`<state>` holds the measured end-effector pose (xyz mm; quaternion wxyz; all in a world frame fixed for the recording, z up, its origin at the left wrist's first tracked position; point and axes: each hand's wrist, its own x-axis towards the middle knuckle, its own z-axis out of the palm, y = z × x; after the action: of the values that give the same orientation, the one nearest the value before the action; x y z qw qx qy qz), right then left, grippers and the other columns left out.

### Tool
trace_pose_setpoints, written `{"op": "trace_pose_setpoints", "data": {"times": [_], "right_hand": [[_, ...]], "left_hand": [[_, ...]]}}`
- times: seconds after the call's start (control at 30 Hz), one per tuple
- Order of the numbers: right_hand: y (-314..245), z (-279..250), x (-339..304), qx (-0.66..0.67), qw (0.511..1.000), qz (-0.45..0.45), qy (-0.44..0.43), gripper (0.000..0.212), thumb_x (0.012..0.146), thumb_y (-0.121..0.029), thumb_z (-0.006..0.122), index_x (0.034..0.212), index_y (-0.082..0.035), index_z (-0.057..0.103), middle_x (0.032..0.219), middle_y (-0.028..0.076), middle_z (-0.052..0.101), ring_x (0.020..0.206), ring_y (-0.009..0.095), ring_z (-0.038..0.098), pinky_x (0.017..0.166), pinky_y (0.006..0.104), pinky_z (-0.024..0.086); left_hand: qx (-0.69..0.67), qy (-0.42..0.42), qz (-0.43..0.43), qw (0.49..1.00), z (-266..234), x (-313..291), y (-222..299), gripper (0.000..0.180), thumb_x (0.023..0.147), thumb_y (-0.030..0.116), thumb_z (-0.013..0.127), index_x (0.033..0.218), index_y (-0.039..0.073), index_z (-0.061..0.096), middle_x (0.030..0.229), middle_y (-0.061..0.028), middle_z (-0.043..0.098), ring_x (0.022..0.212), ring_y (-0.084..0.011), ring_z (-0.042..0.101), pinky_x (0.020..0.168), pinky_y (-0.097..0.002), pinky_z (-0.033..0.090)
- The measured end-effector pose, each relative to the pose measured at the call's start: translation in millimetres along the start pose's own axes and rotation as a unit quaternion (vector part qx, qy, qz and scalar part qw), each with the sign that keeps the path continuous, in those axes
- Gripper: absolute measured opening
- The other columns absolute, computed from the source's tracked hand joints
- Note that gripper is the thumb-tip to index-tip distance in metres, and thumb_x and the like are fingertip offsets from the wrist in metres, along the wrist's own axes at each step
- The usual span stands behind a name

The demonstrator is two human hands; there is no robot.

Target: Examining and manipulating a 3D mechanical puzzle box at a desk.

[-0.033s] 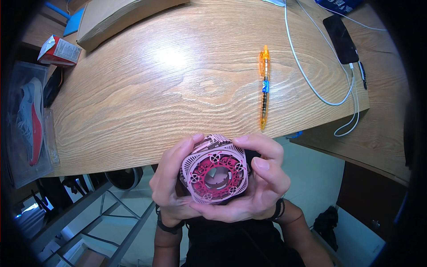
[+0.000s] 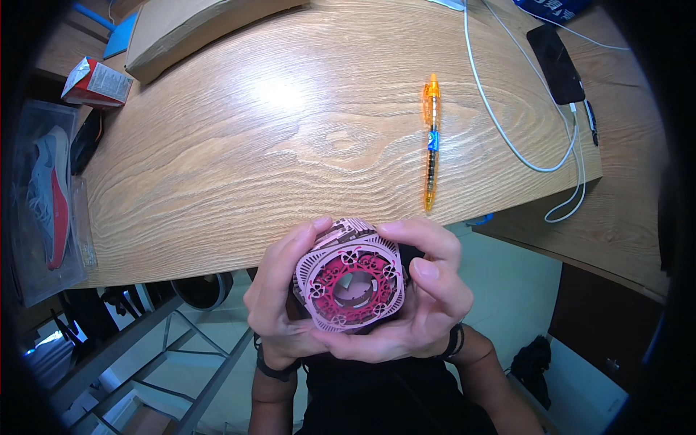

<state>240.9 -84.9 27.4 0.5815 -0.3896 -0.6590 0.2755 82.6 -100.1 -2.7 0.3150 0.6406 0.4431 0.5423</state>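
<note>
Both my hands hold a pink, rounded-square ornamental piece (image 2: 395,308) just off the desk's front edge. Its top has layered cut-out patterns, a dark pink ring with small flower shapes and a round opening in the middle. My left hand (image 2: 275,297) is wrapped round its left side, with fingertips at the upper edge. Around the right side curls my right hand (image 2: 435,297), its thumb tip visible along the lower edge. The palms and the underside of the piece are hidden. What kind of object it is, I cannot tell.
On the wooden desk (image 2: 217,188) lies an orange pen (image 2: 432,116). A black phone (image 2: 554,64) with a white cable (image 2: 500,130) rests at the right. To the left are a cardboard box (image 2: 196,29), a red-and-white carton (image 2: 98,83) and a clear bin with a shoe (image 2: 51,196).
</note>
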Motion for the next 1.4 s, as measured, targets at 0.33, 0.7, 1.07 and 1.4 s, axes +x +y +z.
{"op": "trace_pose_setpoints", "data": {"times": [0.33,0.7,1.07,1.4], "right_hand": [[8,-10,16,0.001,0.996,-0.048,-0.069,0.076,0.062,-0.025,0.097,0.124,-0.017,0.054,0.133,0.021,0.068,0.112,0.033,0.066,0.093,0.0427,0.043],[10,-11,16,0.021,0.994,-0.043,-0.099,0.082,0.064,-0.028,0.097,0.132,-0.016,0.053,0.138,0.019,0.060,0.120,0.034,0.061,0.096,0.0449,0.043],[9,-14,19,-0.007,0.986,-0.093,-0.141,0.101,0.066,-0.026,0.099,0.143,-0.011,0.037,0.135,0.025,0.057,0.120,0.035,0.060,0.101,0.0458,0.052],[9,-14,16,0.016,0.987,-0.090,-0.132,0.090,0.067,-0.025,0.097,0.141,-0.010,0.048,0.144,0.024,0.056,0.128,0.038,0.059,0.104,0.0455,0.046]], "left_hand": [[-0.035,0.059,0.011,0.998,6,9,-2,0.085,0.069,0.025,0.098,0.135,-0.011,0.058,0.125,-0.0298,0.069,0.113,-0.0339,0.072,0.095,-0.0405,0.059],[-0.043,0.039,0.007,0.998,1,11,4,0.085,0.070,0.024,0.098,0.137,-0.010,0.057,0.127,-0.0273,0.068,0.115,-0.0343,0.071,0.098,-0.0410,0.057],[-0.012,0.009,0.006,1.000,-5,13,12,0.078,0.070,0.017,0.092,0.136,-0.007,0.059,0.127,-0.0235,0.070,0.114,-0.0335,0.071,0.099,-0.0393,0.057],[-0.016,0.015,0.009,1.000,-4,16,14,0.083,0.065,0.013,0.095,0.137,-0.006,0.058,0.129,-0.0217,0.069,0.115,-0.0322,0.071,0.099,-0.0384,0.057]]}}
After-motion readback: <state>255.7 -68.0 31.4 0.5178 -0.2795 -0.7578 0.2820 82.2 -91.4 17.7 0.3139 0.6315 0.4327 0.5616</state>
